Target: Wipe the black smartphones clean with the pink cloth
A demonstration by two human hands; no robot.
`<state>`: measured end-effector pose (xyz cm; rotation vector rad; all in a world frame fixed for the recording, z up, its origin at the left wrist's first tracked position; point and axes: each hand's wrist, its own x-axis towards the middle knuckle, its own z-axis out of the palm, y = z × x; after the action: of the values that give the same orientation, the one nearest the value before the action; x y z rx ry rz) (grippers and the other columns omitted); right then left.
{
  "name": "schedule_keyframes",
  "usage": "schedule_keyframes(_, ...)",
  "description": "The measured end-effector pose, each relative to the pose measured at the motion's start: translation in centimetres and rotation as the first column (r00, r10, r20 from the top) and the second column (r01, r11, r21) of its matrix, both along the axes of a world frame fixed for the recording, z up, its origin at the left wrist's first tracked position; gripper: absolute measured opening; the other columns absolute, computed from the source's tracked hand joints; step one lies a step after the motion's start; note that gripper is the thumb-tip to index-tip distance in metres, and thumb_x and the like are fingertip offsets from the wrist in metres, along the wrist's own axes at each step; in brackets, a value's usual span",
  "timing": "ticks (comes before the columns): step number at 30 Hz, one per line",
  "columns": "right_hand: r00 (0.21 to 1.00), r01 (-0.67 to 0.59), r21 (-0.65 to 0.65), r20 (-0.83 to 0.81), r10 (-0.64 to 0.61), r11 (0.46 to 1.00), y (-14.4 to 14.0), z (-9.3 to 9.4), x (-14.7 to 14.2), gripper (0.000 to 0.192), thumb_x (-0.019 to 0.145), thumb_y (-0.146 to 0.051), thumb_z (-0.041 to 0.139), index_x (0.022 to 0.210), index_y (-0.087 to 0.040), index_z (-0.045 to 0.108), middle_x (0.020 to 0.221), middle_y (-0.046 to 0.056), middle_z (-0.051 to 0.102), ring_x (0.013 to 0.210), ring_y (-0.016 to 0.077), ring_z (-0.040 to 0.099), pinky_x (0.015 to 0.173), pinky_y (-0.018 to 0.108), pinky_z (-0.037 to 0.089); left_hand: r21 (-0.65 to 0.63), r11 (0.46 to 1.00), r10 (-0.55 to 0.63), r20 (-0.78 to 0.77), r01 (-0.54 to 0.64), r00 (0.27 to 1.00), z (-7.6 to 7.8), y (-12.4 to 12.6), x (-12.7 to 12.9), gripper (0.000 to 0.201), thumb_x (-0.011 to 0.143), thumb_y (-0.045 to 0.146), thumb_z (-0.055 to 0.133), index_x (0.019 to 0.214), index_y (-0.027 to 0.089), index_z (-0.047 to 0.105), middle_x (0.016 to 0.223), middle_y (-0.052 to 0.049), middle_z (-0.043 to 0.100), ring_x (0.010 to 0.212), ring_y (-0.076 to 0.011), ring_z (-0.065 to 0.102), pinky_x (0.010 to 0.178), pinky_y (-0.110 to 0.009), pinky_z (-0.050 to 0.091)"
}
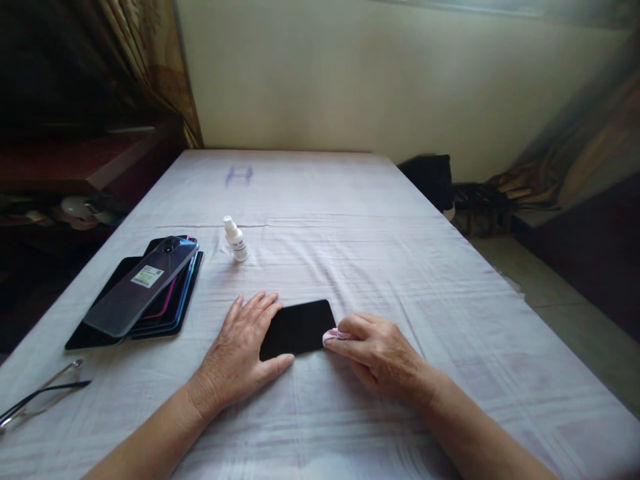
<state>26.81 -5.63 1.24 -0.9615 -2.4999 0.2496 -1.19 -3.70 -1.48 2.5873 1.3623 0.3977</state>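
A smartphone (300, 328) with a dark screen lies flat, face up, on the sheet-covered surface. My left hand (240, 350) rests open along its left end, with the thumb at the near edge and the fingers at the far edge. Against the phone's right end, my right hand (375, 350) is closed on a small pink-white cloth (333, 335), which touches the near right corner. Most of the cloth is hidden in the fingers. A white bottle (236, 240) with a cap and printed label stands upright beyond my left hand.
At the left is an untidy stack of phones (145, 287), the top one back up with a sticker. A pair of glasses (43, 395) lies at the near left. The pale sheet (320, 193) has wrinkles. A dark red wooden shelf (90, 157) stands beyond the left edge.
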Motion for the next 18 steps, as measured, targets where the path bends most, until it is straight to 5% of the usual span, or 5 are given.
schedule_keyframes(6, 1.0, -0.003, 0.066, 0.03, 0.001, 0.998, -0.3, -0.5, -2.5, 0.025, 0.094, -0.014, 0.046, 0.104, -0.02, 0.068, 0.086, 0.005, 0.064, 0.073, 0.0149, 0.056, 0.066, 0.026, 0.043, -0.009, 1.0, -0.005, 0.003, 0.005, 1.0, 0.0, 0.1, 0.1, 0.071, 0.082, 0.048, 0.066, 0.142, 0.018, 0.044, 0.153, -0.014, 0.044, 0.143, -0.0321, 0.037, 0.12, -0.055, 0.019)
schedule_keyframes(15, 0.985, 0.171, 0.154, -0.041, -0.167, 0.973, 0.6, -1.5, -2.1, 0.032, 0.089, -0.008, 0.046, 0.11, -0.02, 0.067, 0.093, 0.007, 0.067, 0.079, 0.0164, 0.06, 0.072, 0.027, 0.048, 0.023, 1.0, 0.013, 0.016, -0.013, 1.0, -0.4, 0.2, 0.4, 0.07, 0.082, 0.049, 0.067, 0.142, 0.018, 0.046, 0.152, -0.014, 0.046, 0.143, -0.0314, 0.038, 0.121, -0.054, 0.021)
schedule_keyframes(18, 0.991, 0.133, 0.163, -0.014, -0.133, 0.978, 0.4, -1.4, -3.1, 0.031, 0.089, -0.01, 0.046, 0.109, -0.018, 0.068, 0.092, 0.008, 0.066, 0.078, 0.0176, 0.059, 0.07, 0.028, 0.047, 0.044, 0.999, 0.015, 0.024, -0.016, 1.0, -0.6, 0.2, 0.6, 0.07, 0.082, 0.049, 0.067, 0.141, 0.019, 0.046, 0.152, -0.013, 0.046, 0.142, -0.0312, 0.038, 0.121, -0.053, 0.023)
